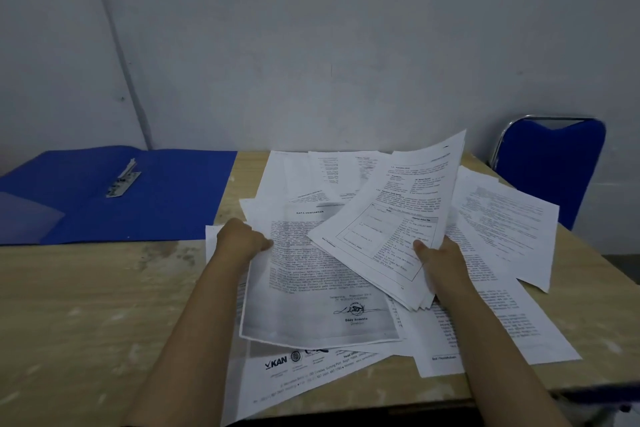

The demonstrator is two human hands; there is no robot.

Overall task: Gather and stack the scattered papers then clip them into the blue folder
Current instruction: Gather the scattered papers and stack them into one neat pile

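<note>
Nearest, holding a thin bundle of sheets (pixel 391 218) in the right hand (pixel 440 260), thumb pressed on top and the other fingers hidden beneath, so pinching the bundle at its lower right corner and lifting it tilted off the pile. Gripping also with the left hand (pixel 242 241), curled closed on the left edge of the signed letter page (pixel 311 281), just beside the right grip and slightly lower.

Probably still gathering, not yet squaring the stack. Doing this step well, by judgement: sliding the letter page under or onto the lifted bundle, keeping the pinch firm but not creasing the corner, then tapping the edges on the table (pixel 104 305) for aligning before reaching for more.

Lying under and around both grips, many loose papers (pixel 502 218) overlapping, some spreading far to the right of the right hand, some near the front edge below the wrists.

Farther, well apart to the left of the left grip, resting open and flat, the blue folder (pixel 166 194), with its metal clip (pixel 124 178) near the fold.
</note>
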